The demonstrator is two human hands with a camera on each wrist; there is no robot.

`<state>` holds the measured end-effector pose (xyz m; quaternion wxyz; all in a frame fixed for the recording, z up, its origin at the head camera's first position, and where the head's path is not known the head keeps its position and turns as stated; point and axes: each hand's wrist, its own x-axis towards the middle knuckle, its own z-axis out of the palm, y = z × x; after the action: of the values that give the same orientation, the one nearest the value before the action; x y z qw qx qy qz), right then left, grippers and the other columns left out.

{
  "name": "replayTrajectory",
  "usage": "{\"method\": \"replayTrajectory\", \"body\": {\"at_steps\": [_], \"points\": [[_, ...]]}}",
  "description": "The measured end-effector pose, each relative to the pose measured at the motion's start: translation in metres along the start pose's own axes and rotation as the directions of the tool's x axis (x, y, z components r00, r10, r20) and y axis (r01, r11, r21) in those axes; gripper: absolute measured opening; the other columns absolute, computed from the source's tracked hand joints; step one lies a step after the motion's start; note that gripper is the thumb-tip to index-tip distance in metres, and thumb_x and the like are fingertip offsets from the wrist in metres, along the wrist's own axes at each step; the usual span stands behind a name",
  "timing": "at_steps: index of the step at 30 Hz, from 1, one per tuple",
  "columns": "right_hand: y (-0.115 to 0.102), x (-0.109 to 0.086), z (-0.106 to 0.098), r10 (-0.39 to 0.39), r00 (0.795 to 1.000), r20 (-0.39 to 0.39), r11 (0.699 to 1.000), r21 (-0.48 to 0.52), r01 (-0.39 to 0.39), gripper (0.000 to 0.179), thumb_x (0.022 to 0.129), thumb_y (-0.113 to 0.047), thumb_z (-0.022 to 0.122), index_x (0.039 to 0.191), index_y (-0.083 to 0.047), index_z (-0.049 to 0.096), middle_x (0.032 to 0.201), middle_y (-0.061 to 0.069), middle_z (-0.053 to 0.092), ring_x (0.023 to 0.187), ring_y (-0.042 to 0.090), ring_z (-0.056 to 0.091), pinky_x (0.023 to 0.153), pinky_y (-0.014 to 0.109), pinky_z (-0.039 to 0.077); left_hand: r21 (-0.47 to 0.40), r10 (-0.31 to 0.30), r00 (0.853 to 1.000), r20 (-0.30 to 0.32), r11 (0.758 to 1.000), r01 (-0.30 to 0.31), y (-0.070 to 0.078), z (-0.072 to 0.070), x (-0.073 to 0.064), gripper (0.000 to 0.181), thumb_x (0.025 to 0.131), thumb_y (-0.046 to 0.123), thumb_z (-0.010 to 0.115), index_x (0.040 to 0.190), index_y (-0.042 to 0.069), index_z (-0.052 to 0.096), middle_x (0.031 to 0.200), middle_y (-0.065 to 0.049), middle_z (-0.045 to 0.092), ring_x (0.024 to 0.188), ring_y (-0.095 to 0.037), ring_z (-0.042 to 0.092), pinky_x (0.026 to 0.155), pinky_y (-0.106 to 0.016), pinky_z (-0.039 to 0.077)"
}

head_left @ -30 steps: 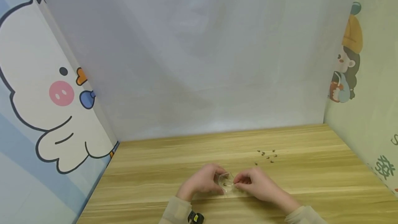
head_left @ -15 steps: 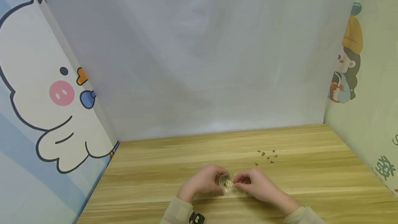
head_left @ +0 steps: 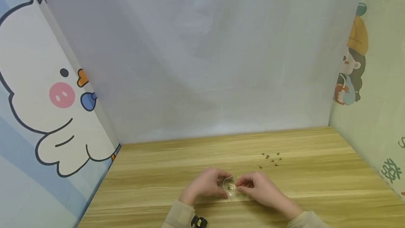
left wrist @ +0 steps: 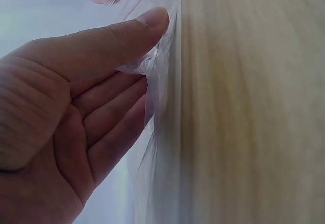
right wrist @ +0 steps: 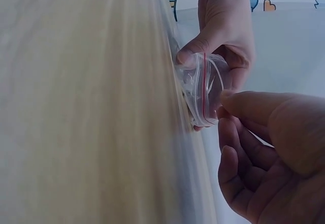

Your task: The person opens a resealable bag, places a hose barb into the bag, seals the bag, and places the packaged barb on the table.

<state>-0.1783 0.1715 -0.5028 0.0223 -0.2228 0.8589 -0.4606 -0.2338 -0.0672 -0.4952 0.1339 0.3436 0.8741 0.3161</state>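
Observation:
A small clear zip bag (head_left: 231, 192) with a red line along its mouth (right wrist: 205, 89) stands between the two hands, its mouth spread wide. My left hand (head_left: 207, 184) grips the bag from the left, thumb on the near side and fingers on the far side. With thumb and index finger, my right hand (head_left: 262, 189) pinches the right edge of the mouth. One tiny dark piece (head_left: 229, 188) shows inside the bag; its kind is too small to tell. Several similar tiny dark pieces (head_left: 267, 157) lie scattered beyond the right hand.
The wood-grain table (head_left: 152, 171) reaches back to a pale grey curtain (head_left: 202, 62). Printed cloth panels border it, with a white cartoon bird (head_left: 38, 62) at left and a cartoon child (head_left: 351, 69) at right. A black watch-like device (head_left: 200, 222) sits at the left wrist.
Both hands stay in nearly the same place on the bag. The bag's mouth and film shift slightly. The scattered pieces have not moved.

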Motion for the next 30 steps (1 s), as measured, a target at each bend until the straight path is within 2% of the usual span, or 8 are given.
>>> {"method": "replayTrajectory", "body": {"at_steps": [8,18,30], "points": [[-0.0001,0.0017,0.0032,0.009,1.000,-0.029,1.000,-0.007,-0.009,0.007,0.095,-0.009,0.079,0.101,-0.008,0.081,0.089,-0.009,0.075,0.077,0.005,0.066,0.070,0.026,0.058,-0.021,-0.014,1.000,0.003,1.000,0.014,-0.0013,-0.0009,-0.0005,0.062,0.071,0.012,0.099,0.129,0.014,0.077,0.126,0.007,0.076,0.108,-0.003,0.066,0.097,-0.027,0.052],[0.0004,0.0017,0.0060,0.012,0.999,-0.045,1.000,-0.016,-0.013,0.008,0.095,-0.011,0.080,0.102,-0.009,0.081,0.092,-0.009,0.076,0.079,0.005,0.066,0.072,0.026,0.057,-0.008,-0.023,1.000,0.006,1.000,0.023,-0.0019,-0.0007,-0.0008,0.062,0.072,0.014,0.099,0.129,0.017,0.078,0.128,0.008,0.075,0.112,-0.004,0.065,0.099,-0.028,0.051],[-0.0014,0.0021,0.0071,0.016,0.998,-0.054,1.000,-0.012,-0.016,0.009,0.095,-0.011,0.080,0.104,-0.009,0.081,0.095,-0.008,0.075,0.078,0.006,0.065,0.071,0.026,0.057,0.007,-0.036,0.999,0.005,0.999,0.036,-0.0008,-0.0008,-0.0009,0.062,0.071,0.016,0.099,0.129,0.019,0.078,0.126,0.009,0.075,0.102,-0.002,0.064,0.093,-0.028,0.053]]}}
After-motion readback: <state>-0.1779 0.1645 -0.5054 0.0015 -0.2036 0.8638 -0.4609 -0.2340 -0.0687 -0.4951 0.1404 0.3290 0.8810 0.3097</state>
